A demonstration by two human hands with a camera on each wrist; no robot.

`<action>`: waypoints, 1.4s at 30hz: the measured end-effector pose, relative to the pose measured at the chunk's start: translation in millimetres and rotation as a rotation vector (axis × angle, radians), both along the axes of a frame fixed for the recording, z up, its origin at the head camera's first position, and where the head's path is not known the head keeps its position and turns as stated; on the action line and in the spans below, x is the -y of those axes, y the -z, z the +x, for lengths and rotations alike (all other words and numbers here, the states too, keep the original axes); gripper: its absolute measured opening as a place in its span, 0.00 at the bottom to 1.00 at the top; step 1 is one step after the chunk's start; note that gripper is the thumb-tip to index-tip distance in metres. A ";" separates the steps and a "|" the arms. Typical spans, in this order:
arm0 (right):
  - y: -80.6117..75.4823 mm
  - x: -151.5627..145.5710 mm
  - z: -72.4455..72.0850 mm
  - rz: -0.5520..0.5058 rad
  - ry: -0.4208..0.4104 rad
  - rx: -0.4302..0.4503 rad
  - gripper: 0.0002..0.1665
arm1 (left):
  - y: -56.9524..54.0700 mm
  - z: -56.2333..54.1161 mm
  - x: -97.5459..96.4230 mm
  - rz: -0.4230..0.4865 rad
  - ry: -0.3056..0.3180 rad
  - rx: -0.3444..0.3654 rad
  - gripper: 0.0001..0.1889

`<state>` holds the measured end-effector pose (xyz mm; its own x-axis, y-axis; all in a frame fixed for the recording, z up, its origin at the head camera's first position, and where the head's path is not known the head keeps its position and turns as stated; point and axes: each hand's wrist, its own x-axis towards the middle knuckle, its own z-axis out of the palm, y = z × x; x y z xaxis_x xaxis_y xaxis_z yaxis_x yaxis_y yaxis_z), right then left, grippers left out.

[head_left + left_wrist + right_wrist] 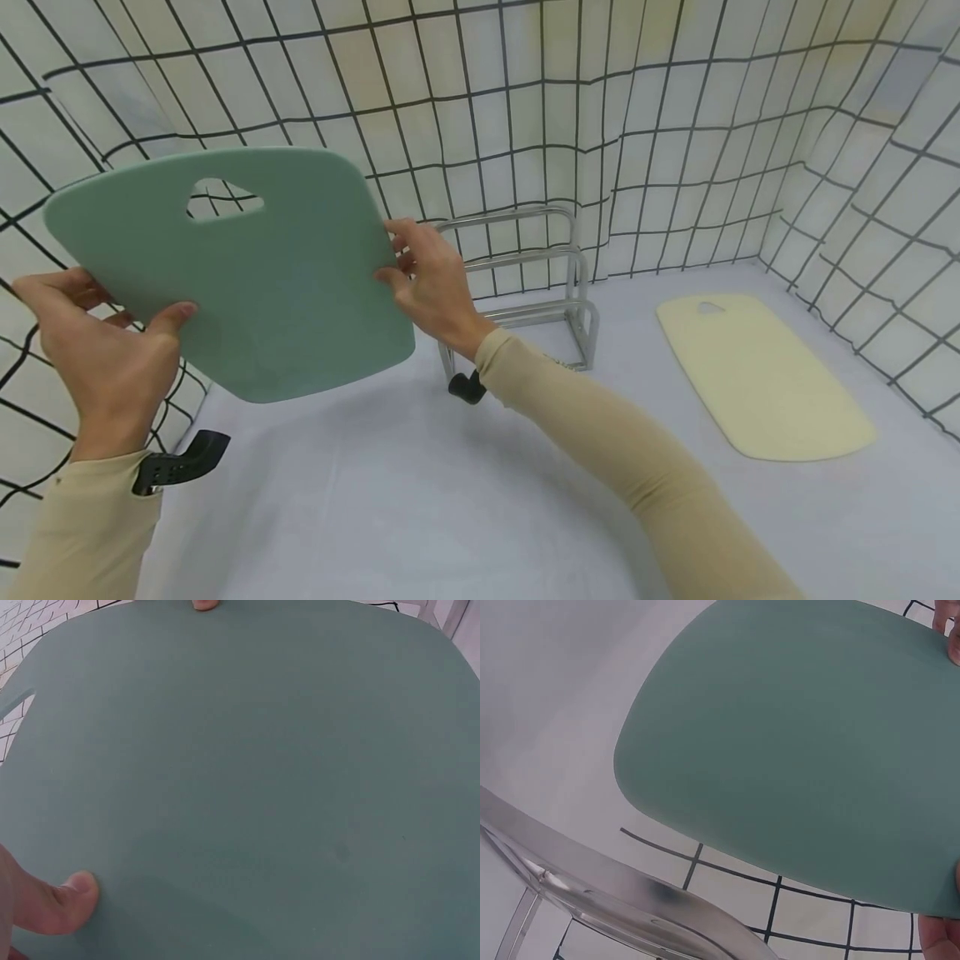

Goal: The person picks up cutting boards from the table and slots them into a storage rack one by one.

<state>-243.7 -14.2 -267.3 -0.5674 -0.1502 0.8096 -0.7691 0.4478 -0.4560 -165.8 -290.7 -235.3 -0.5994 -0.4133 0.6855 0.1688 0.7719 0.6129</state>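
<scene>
A green cutting board (277, 283) with a handle hole near its upper edge is held up above the white surface, tilted, between both hands. My left hand (112, 358) grips its left edge, the thumb lying across the front face and the fingers behind. On the opposite edge, my right hand (435, 279) pinches the board between thumb and fingers. Just behind the right hand stands a metal rack (581, 308) with several upright loops, partly covered by the hand and forearm. In the left wrist view the green board (247, 780) fills nearly everything.
A pale yellow cutting board (765, 383) lies flat on the white surface (390, 500) at the right. Black wire grid panels (510, 108) enclose the back and both sides. Dark straps with black pieces sit at both wrists.
</scene>
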 end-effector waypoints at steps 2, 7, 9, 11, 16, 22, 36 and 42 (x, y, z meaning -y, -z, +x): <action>-0.4 -0.1 -0.5 0.001 0.000 0.005 0.26 | 0.5 -0.6 0.5 -0.008 0.005 -0.004 0.34; -0.5 -0.5 -2.0 0.003 0.001 0.013 0.26 | 0.9 -2.3 1.3 -0.015 0.023 -0.015 0.34; -0.5 -0.6 -2.7 0.004 0.000 0.014 0.26 | 0.8 -2.9 1.3 -0.014 0.028 -0.017 0.34; -0.4 -0.7 -3.5 0.006 0.001 0.014 0.26 | 0.5 -3.5 1.3 -0.016 0.031 -0.017 0.34; -1.7 -0.6 -5.0 0.005 -0.005 0.016 0.26 | -0.4 -4.5 1.9 -0.031 0.031 -0.022 0.33; -4.0 -0.4 -6.5 0.018 0.001 0.028 0.25 | -1.8 -6.3 2.6 -0.047 0.035 -0.033 0.32; -5.8 -0.7 -8.9 0.036 0.019 0.032 0.26 | -4.4 -9.6 0.9 -0.039 0.018 -0.025 0.31; -4.1 -1.7 -11.6 0.034 0.017 0.034 0.26 | -3.0 -13.2 0.2 -0.042 0.026 -0.027 0.31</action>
<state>-255.3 -12.5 -263.2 -0.5975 -0.1672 0.7842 -0.7455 0.4759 -0.4666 -179.0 -290.9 -232.2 -0.5902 -0.3684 0.7183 0.2050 0.7922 0.5748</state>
